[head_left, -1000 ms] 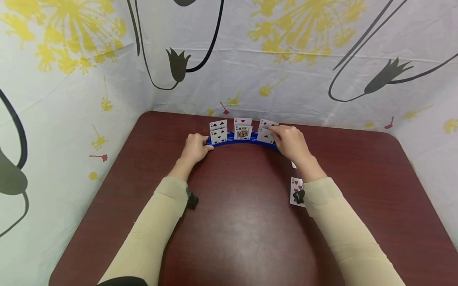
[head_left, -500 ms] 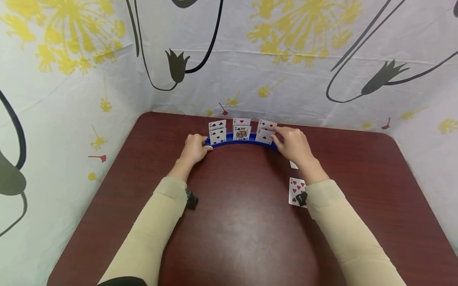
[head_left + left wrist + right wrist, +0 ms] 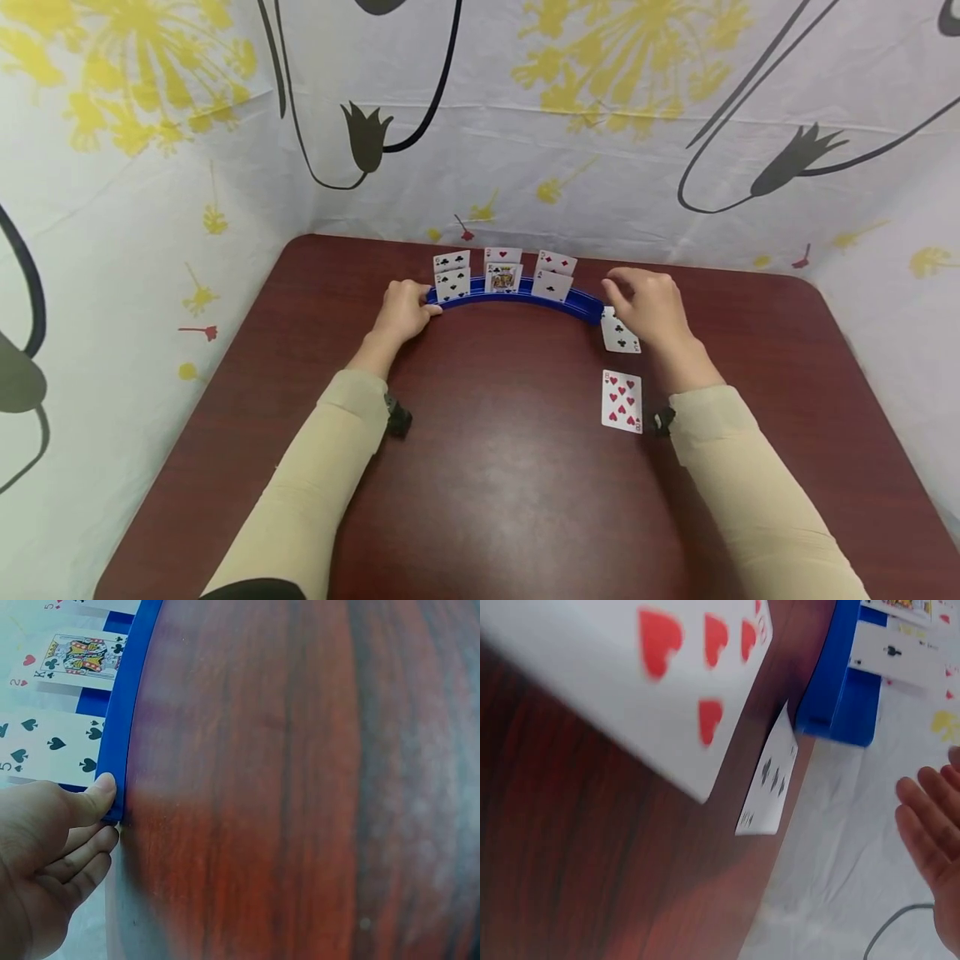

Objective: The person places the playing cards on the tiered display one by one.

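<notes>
A curved blue card holder (image 3: 583,306) stands near the table's far edge with playing cards upright in three pairs. My left hand (image 3: 402,312) grips its left end, thumb (image 3: 101,793) on the front. Nearest that hand is a five of spades (image 3: 56,744). A king of clubs (image 3: 502,278) stands in the middle before a heart card (image 3: 502,254). At the right, a club card (image 3: 552,286) stands before a diamond card (image 3: 556,262). My right hand (image 3: 654,308) hovers beyond the holder's right end, holding nothing, its fingers loosely bent.
A black-suited card (image 3: 619,333) lies face up by the holder's right end, partly under my right hand in the head view. Closer to me lies an eight of hearts (image 3: 622,402). Patterned white cloth (image 3: 480,150) hangs behind the dark wooden table (image 3: 495,467).
My right hand has let go of the right-hand cards and moved right, uncovering the holder's end and the two cards on the table. The left hand keeps its grip.
</notes>
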### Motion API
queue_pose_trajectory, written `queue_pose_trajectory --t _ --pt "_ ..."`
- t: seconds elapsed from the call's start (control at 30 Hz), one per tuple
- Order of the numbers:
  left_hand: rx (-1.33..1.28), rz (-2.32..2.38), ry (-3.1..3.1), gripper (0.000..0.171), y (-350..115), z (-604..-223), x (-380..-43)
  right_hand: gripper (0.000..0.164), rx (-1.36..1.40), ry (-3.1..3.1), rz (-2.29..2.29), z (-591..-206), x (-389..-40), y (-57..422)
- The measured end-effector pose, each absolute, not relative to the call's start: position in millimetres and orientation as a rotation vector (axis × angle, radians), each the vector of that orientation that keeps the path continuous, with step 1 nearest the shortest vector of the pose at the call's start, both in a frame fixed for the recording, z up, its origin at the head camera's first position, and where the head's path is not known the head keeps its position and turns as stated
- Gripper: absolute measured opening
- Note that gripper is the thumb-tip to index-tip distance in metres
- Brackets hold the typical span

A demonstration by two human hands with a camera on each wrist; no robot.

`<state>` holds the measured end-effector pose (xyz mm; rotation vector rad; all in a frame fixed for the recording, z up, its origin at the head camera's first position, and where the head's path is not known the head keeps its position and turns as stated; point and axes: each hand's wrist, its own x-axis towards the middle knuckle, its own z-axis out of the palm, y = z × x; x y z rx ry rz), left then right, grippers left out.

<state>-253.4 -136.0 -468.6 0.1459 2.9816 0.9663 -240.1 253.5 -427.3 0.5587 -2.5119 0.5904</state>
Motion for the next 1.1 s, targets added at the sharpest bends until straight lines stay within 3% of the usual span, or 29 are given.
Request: queue_pose_trajectory --t 0.73,1.1 --pt "0.121 0.983 2.976 0.047 -136.0 -467.5 -253.8 0.031 0.53 -2.909 0.583 -428.7 -234.7 289.0" --pt "0.139 0.924 3.005 0.046 -134.3 -465.5 -252.8 0.054 0.479 -3.085 0.579 -434.1 -233.1 295.9"
